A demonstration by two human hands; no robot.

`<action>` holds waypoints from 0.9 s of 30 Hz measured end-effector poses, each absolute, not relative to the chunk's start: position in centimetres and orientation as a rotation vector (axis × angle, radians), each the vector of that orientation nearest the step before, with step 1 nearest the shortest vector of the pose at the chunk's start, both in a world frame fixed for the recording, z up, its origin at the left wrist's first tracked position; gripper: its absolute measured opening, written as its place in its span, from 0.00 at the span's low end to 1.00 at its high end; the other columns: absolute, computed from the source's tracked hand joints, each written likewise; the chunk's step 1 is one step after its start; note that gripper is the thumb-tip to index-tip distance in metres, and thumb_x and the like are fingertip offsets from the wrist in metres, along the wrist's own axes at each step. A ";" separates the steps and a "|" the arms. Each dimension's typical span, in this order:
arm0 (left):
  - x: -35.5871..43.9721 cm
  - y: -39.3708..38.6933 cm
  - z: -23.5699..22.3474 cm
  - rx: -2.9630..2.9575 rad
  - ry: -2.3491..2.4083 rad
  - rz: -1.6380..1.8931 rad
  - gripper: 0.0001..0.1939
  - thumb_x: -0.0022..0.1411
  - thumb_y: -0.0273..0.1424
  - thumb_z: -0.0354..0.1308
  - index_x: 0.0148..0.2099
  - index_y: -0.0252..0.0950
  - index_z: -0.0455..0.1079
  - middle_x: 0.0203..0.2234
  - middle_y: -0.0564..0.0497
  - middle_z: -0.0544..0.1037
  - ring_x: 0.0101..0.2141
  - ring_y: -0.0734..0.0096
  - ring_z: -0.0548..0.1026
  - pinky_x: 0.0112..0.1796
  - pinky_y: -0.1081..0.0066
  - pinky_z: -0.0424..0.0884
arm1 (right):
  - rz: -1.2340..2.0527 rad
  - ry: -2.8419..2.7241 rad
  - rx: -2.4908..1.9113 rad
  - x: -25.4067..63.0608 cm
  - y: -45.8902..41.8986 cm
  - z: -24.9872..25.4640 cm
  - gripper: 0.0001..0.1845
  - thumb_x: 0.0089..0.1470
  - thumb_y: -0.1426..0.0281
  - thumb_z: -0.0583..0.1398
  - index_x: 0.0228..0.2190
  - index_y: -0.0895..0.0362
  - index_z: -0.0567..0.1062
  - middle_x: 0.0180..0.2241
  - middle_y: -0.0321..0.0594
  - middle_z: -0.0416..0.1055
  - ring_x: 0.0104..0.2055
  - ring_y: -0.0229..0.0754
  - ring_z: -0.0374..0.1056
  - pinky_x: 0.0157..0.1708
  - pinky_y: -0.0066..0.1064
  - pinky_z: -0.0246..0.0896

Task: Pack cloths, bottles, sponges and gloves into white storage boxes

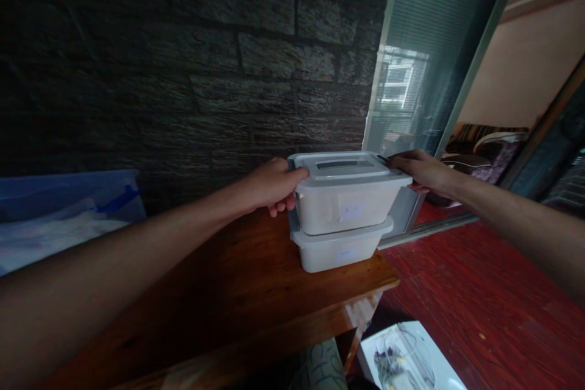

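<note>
Two white lidded storage boxes are stacked near the right end of a wooden table (pixel 256 268). My left hand (pixel 278 186) grips the left end of the upper storage box (pixel 347 207), thumb on the grey lid and fingers curled below the rim. At the opposite end, my right hand (pixel 418 172) is closed around the lid's edge. The lower storage box (pixel 342 251) rests on the tabletop, directly beneath the upper one. Small pale labels mark the fronts of both boxes. Whether the upper box is lifted at all, I cannot tell.
A blue translucent bin (pixel 123 189) holding white material stands at the left. Behind the table rises a dark stone wall (pixel 219 73), with a glass door (pixel 406 73) to its right. On the red floor (pixel 484 292), a white box (pixel 439 353) contains cables.
</note>
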State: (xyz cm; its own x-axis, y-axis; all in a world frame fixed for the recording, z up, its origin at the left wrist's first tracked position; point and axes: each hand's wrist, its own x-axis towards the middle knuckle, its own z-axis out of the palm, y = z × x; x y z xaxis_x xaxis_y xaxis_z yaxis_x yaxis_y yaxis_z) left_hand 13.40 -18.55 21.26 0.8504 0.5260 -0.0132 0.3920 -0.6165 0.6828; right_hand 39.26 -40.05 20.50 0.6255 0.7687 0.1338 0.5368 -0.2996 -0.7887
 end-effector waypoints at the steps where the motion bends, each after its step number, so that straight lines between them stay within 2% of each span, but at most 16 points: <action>1: 13.4 -18.7 21.2 2.312 0.672 0.241 0.22 0.68 0.44 0.47 0.27 0.35 0.69 0.20 0.46 0.76 0.17 0.70 0.70 0.17 0.71 0.67 | 0.342 -1.031 -1.986 39.4 -40.1 20.5 0.16 0.59 0.57 0.60 0.28 0.56 0.70 0.17 0.31 0.55 0.14 0.31 0.48 0.11 0.23 0.41; 6: 13.6 -19.2 21.1 2.352 0.713 0.213 0.26 0.69 0.45 0.43 0.27 0.34 0.70 0.19 0.45 0.76 0.16 0.70 0.69 0.17 0.69 0.67 | 0.361 -1.037 -1.991 39.8 -40.0 20.3 0.16 0.59 0.55 0.60 0.30 0.56 0.70 0.17 0.29 0.54 0.15 0.31 0.47 0.11 0.23 0.40; 11: 13.6 -19.0 20.9 2.389 0.706 0.205 0.29 0.70 0.47 0.41 0.29 0.32 0.71 0.20 0.43 0.77 0.16 0.68 0.71 0.18 0.69 0.68 | 0.383 -1.092 -1.996 40.3 -39.9 20.1 0.14 0.63 0.58 0.56 0.32 0.56 0.70 0.18 0.30 0.56 0.16 0.31 0.48 0.13 0.24 0.39; 16: 13.5 -18.5 20.8 2.364 0.658 0.208 0.29 0.70 0.49 0.42 0.35 0.31 0.73 0.22 0.42 0.80 0.19 0.68 0.74 0.19 0.71 0.68 | 0.387 -1.147 -2.079 40.4 -39.8 20.9 0.15 0.64 0.61 0.54 0.30 0.56 0.72 0.18 0.35 0.62 0.15 0.33 0.53 0.14 0.28 0.44; 19: 13.4 -17.6 20.9 2.334 0.647 0.182 0.35 0.69 0.56 0.39 0.43 0.30 0.74 0.21 0.43 0.79 0.20 0.65 0.75 0.20 0.70 0.70 | 0.361 -1.127 -2.174 40.5 -39.7 21.6 0.15 0.64 0.63 0.53 0.34 0.58 0.76 0.18 0.39 0.66 0.16 0.36 0.58 0.15 0.28 0.49; 23: 12.9 -15.1 20.4 2.194 0.689 0.265 0.40 0.68 0.60 0.32 0.59 0.34 0.66 0.22 0.47 0.78 0.20 0.64 0.75 0.20 0.72 0.68 | 0.115 -1.036 -2.294 41.4 -39.3 22.2 0.23 0.64 0.57 0.52 0.46 0.60 0.77 0.16 0.39 0.66 0.16 0.41 0.61 0.18 0.31 0.53; 25: 12.6 -13.5 19.6 2.133 0.751 0.315 0.37 0.69 0.59 0.34 0.63 0.37 0.61 0.26 0.48 0.79 0.21 0.67 0.75 0.19 0.73 0.67 | -0.093 -1.009 -2.326 41.9 -39.0 22.5 0.27 0.64 0.53 0.52 0.46 0.61 0.78 0.18 0.42 0.69 0.19 0.44 0.64 0.21 0.34 0.56; 27: 12.7 -11.8 18.3 2.095 0.828 0.343 0.33 0.71 0.55 0.39 0.63 0.36 0.60 0.32 0.46 0.79 0.22 0.70 0.75 0.20 0.75 0.67 | -0.301 -1.001 -2.329 41.8 -38.8 23.0 0.27 0.63 0.52 0.53 0.44 0.61 0.80 0.25 0.48 0.74 0.26 0.48 0.70 0.27 0.36 0.59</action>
